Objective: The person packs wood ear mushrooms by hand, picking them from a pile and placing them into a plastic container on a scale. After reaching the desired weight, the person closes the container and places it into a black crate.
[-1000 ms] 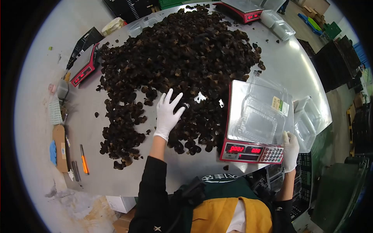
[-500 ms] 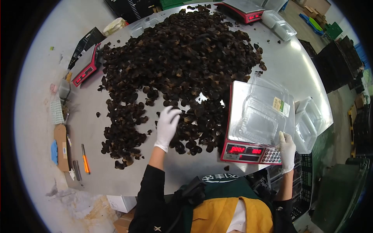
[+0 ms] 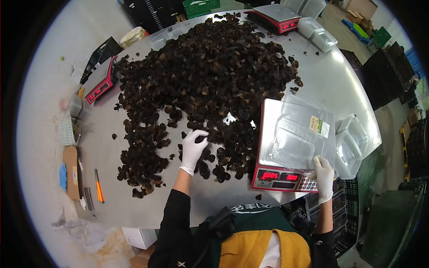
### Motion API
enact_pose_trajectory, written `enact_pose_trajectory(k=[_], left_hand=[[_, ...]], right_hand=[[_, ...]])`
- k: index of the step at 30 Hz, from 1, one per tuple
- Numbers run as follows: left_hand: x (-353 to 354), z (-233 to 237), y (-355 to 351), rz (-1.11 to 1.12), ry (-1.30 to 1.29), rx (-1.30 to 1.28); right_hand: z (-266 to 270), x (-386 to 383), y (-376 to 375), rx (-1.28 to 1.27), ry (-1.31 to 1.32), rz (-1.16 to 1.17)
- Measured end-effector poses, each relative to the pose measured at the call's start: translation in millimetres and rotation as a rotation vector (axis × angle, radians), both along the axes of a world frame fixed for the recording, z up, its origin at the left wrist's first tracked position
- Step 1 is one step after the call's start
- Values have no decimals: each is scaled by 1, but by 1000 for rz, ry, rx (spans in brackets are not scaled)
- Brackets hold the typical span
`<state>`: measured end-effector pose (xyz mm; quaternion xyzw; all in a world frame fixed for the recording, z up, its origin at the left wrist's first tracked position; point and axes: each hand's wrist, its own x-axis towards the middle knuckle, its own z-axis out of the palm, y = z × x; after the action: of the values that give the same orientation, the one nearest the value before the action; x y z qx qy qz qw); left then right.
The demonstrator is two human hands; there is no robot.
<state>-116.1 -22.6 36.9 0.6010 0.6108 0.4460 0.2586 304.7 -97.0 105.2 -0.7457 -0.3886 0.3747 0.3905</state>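
My left hand (image 3: 194, 151), in a white glove, is at the lower edge of a large heap of dark brown, mushroom-like pieces (image 3: 210, 67), its fingers curled; what they hold, if anything, is hidden. My gloved right hand (image 3: 323, 178) pinches the near right edge of an open clear plastic container (image 3: 292, 142). This container lies on a red scale (image 3: 272, 184) with a silver plate, its lid with a label (image 3: 319, 126) folded back. The scale's red display shows 0.005 and 0.00.
Clear containers (image 3: 351, 147) are stacked right of the scale. Two more red scales stand at the back right (image 3: 286, 24) and left (image 3: 100, 87). An orange knife (image 3: 98, 190) lies at the left. More clear containers (image 3: 319, 35) sit at the back right.
The fingers of my left hand have curled closer together at the heap. My right hand has shifted slightly down and left. The display went from 0.002 to 0.005.
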Motion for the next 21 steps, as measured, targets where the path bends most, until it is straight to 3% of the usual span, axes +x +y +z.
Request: enact_pose_trajectory(k=[3, 7, 9, 12, 15, 17, 19, 20, 21], left_hand=[[52, 69, 8, -169, -20, 44], [140, 117, 12, -549, 230, 269], [181, 100, 18, -681, 474, 294], [207, 91, 10, -807, 574, 56], [194, 107, -3, -731, 470, 312], [174, 120, -6, -647, 172, 298], [144, 102, -19, -330, 384, 212], [124, 84, -24, -241, 504, 296], [107, 72, -34, -202, 578, 211]], right_hand=[[3, -10, 4, -6, 1, 6], [9, -28, 10, -35, 4, 32], [10, -35, 13, -32, -5, 44], [6, -36, 19, -68, -5, 39], [-2, -28, 18, 45, 27, 77], [6, -29, 16, 10, 12, 76], [8, -26, 15, -15, 1, 74], [7, -19, 13, 3, 7, 67], [6, -16, 11, 20, 12, 60]])
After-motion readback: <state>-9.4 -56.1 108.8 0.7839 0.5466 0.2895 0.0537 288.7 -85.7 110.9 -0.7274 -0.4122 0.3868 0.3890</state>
